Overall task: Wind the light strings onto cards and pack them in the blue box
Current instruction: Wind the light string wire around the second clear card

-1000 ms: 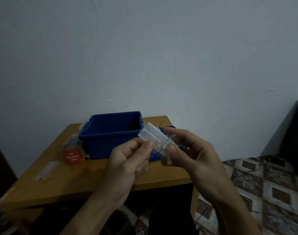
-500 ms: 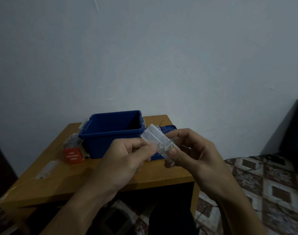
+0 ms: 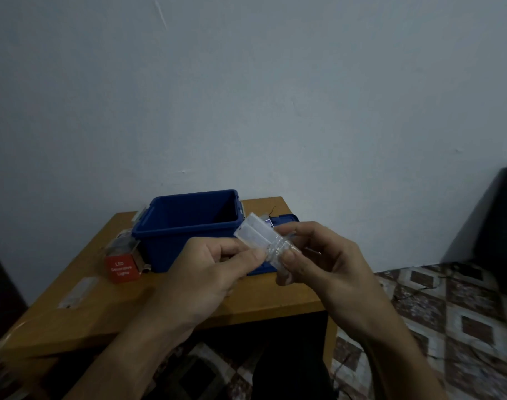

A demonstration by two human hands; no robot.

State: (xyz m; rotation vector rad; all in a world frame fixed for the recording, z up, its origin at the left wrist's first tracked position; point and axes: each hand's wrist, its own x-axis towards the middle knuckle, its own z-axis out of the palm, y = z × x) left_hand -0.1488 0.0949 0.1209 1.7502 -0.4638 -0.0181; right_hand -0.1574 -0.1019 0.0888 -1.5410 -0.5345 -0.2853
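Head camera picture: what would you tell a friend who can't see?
The left hand and right hand pinch a clear plastic case in front of an open blue box on a wooden table. A red packet lies left of the box.

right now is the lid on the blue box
No, the blue box stands open on the wooden table, with its blue lid lying beside it.
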